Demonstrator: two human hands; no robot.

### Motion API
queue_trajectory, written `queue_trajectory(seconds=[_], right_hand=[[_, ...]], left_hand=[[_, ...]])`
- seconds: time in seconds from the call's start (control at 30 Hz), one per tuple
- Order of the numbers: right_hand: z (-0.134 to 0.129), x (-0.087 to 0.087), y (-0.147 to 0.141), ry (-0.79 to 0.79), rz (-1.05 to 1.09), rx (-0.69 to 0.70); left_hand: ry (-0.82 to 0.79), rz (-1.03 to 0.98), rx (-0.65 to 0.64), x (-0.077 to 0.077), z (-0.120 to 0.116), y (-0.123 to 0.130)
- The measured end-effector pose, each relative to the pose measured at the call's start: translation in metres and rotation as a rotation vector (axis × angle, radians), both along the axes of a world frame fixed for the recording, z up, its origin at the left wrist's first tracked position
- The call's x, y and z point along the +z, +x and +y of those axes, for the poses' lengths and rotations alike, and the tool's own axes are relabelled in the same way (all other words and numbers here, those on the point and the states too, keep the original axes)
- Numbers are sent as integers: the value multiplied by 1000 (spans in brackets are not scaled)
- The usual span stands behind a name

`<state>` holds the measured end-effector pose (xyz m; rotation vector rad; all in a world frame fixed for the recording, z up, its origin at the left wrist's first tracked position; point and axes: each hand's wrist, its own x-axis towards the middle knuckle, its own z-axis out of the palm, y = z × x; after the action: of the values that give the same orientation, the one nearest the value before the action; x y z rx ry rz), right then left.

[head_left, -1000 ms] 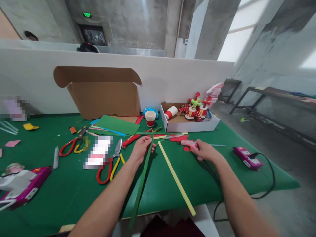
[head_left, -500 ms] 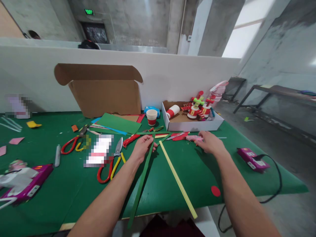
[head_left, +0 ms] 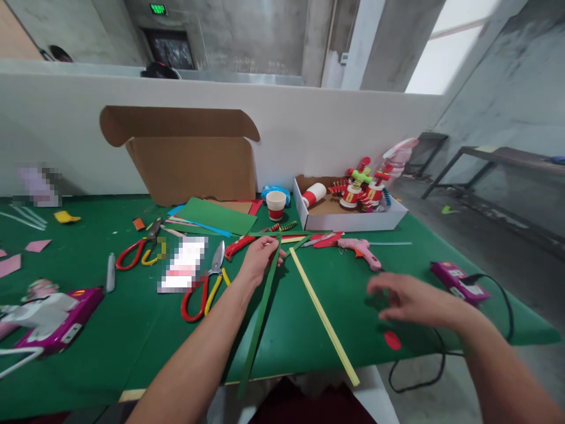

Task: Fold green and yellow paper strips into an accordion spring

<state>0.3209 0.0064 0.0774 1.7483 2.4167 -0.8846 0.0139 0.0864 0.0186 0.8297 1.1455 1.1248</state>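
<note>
The green paper strip (head_left: 263, 312), running from mid-frame to the bottom centre, looks light, limp and easily creased, best held near its upper end, where the left hand (head_left: 261, 259) pinches it; the right hand (head_left: 408, 299), somewhat blurred, hovers apparently unladen at right, fingers loosely spread.

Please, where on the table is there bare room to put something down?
Bare: between the yellow strip and red disc, nearer than the glue gun; also between the left purple box and left forearm. Crowded: far middle, around paper and cup.
</note>
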Motion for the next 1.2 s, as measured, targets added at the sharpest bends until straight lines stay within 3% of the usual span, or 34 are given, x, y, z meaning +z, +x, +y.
queue_trajectory(seconds=[0.13, 0.23, 0.57, 0.83, 0.97, 1.2], right_hand=[[-42, -29, 12, -45, 15, -75], [-56, -38, 10, -12, 42, -138], [-66, -40, 16, 28, 43, -195], [-68, -40, 23, -33, 95, -136], [-48, -35, 8, 7, 127, -92], [56, -36, -58, 230, 15, -8]], left_hand=[[-15, 1, -17, 2, -1, 2], [2, -12, -10, 1, -2, 2], [35, -5, -47, -1, -2, 1], [19, -7, -49, -2, -1, 2], [29, 0, -61, -3, -2, 4], [27, 10, -60, -7, -1, 0]])
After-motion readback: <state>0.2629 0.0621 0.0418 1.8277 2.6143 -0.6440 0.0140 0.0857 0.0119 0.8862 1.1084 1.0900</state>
